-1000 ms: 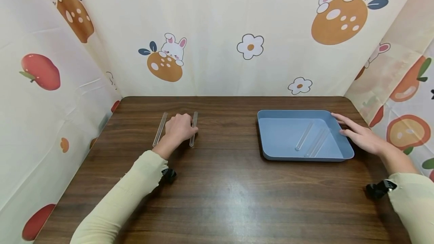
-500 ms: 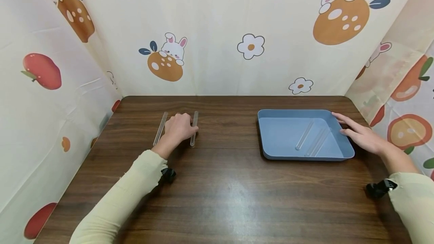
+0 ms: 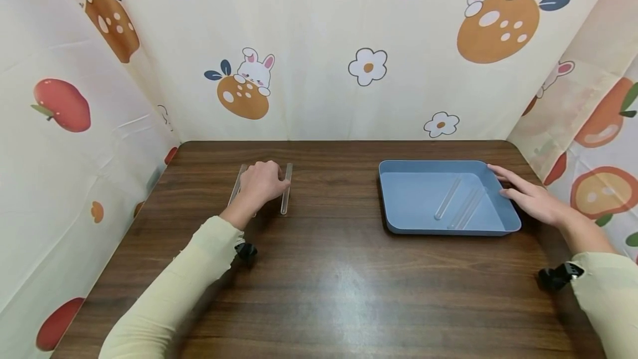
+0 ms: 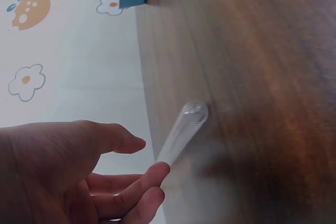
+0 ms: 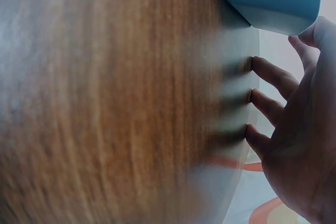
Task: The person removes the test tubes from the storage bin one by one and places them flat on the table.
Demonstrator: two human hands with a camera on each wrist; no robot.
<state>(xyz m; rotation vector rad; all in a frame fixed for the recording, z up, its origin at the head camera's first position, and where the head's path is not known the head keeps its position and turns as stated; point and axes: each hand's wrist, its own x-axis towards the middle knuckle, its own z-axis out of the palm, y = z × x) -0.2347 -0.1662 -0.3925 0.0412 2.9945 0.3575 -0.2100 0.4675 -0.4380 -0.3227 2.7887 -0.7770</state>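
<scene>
In the head view my left hand is over the table between two clear glass test tubes, its thumb by the right test tube. The left test tube is partly covered by the hand. The left wrist view has thumb and fingers apart, with one test tube running behind the fingertips, its rounded end on the table side. At the right, my right hand rests its spread fingers against the side of a blue tray. Several tubes lie slanted inside it.
The dark wooden table meets a printed curtain at the back and sides. A small shiny spot shows just below my left hand; what it belongs to is hidden.
My left hand has shifted slightly up and left, covering more of the left test tube. The tray, its tubes and my right hand stay as they were.
</scene>
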